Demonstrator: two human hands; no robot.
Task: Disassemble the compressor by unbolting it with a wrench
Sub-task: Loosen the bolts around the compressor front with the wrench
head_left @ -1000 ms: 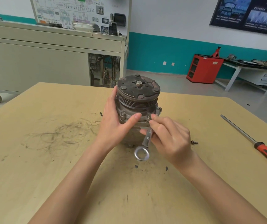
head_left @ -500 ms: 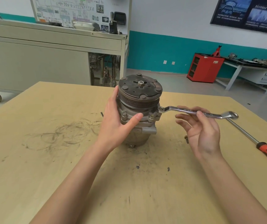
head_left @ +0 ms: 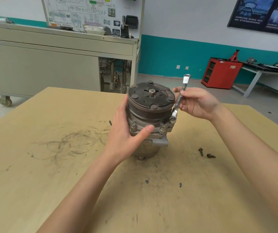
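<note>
step: loosening a flange bolt | compressor point(head_left: 150, 115) upright on table point(head_left: 50, 182), left hand point(head_left: 126, 135) grips it | right hand point(head_left: 197, 105) pinches wrench point(head_left: 179, 98), ring on bolt point(head_left: 172, 119) | next: swing handle, ring fully seated

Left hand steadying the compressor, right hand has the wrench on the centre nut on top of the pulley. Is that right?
Not quite. The head view shows the wrench seated on a flange bolt at the right side of the compressor, below the pulley, not on the centre nut. The left hand does hold the compressor, and the right hand holds the wrench.
</note>
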